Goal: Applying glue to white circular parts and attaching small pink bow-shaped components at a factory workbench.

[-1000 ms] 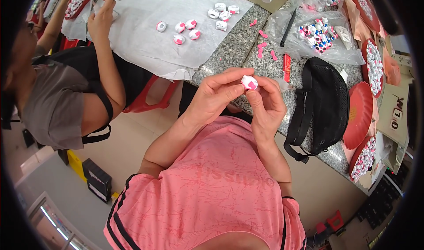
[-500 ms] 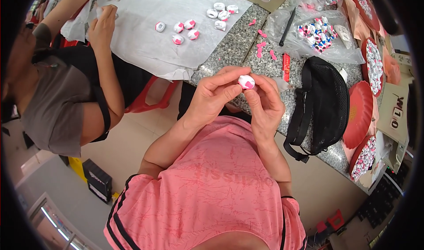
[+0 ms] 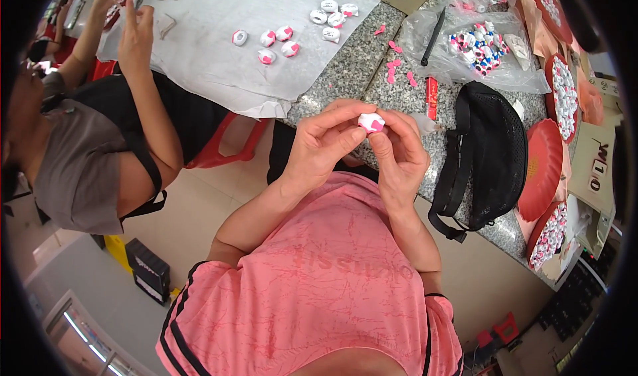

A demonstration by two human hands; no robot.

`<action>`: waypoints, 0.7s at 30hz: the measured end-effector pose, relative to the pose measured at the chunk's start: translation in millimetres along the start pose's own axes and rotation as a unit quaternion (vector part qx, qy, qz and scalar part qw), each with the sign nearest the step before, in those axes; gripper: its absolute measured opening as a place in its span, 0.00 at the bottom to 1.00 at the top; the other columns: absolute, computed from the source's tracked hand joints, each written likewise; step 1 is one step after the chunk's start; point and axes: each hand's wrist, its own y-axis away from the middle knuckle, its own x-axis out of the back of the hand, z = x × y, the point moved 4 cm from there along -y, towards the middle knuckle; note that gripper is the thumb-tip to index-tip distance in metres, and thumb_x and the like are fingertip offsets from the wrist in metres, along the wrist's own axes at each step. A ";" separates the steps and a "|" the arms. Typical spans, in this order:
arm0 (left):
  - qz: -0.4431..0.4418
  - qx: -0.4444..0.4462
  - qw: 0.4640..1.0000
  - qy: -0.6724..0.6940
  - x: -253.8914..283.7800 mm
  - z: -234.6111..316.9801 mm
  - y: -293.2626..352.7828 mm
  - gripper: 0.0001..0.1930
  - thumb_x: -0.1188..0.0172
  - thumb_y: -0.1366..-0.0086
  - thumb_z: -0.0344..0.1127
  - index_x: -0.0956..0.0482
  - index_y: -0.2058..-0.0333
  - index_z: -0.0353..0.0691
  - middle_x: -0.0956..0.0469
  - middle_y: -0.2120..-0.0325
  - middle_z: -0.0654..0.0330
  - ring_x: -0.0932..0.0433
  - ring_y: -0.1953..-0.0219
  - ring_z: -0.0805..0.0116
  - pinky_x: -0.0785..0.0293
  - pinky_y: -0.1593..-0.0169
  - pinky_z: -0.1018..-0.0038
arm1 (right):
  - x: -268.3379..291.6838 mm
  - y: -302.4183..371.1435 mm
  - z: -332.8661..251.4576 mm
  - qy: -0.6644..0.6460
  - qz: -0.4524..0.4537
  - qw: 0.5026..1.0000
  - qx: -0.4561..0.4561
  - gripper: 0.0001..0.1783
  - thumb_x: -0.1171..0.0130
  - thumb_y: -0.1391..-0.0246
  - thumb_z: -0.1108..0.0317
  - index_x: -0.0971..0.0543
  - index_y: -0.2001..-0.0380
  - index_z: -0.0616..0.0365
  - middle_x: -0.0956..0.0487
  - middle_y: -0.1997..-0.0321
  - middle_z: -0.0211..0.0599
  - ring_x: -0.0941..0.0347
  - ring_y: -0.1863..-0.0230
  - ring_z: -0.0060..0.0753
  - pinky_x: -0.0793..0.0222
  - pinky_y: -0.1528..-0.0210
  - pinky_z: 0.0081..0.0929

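Observation:
A small, rounded white-and-pink piece (image 3: 371,123), like a little toy part, is pinched between my two hands above the near edge of the granite table. My left hand (image 3: 324,142) grips it from the left with thumb and fingers. From the right, my right hand (image 3: 401,151) holds it with the fingertips, thumb underneath. Part of the piece is hidden by the fingers. Beyond my hands, several similar white-and-pink pieces (image 3: 267,38) and mostly white pieces (image 3: 330,35) lie on a white sheet (image 3: 199,64). Small flat pink bits (image 3: 391,76) are scattered on the granite.
Right of my hands lie a black mesh bag (image 3: 495,157), a red packet (image 3: 431,100) and a black stick (image 3: 433,38). Farther right are a red scalloped plate (image 3: 541,170), filled trays (image 3: 563,100) and a plastic bag of coloured pieces (image 3: 477,49). A co-worker (image 3: 80,157) sits left.
My hands stay almost in place, and the piece appears slightly turned between my fingertips. The co-worker's hands have shifted left, and a red tray now shows near them.

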 end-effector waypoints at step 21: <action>0.036 0.104 0.981 0.158 -5.1 -18.9 7.6 0.11 0.49 0.39 0.25 0.28 0.57 0.33 0.27 0.61 0.59 0.29 0.56 0.72 0.31 0.55 0.77 | -5.2 4.5 6.5 -0.155 0.037 0.967 -0.201 0.11 0.50 0.43 0.65 0.25 0.66 0.62 0.27 0.62 0.31 0.34 0.65 0.16 0.37 0.65 0.15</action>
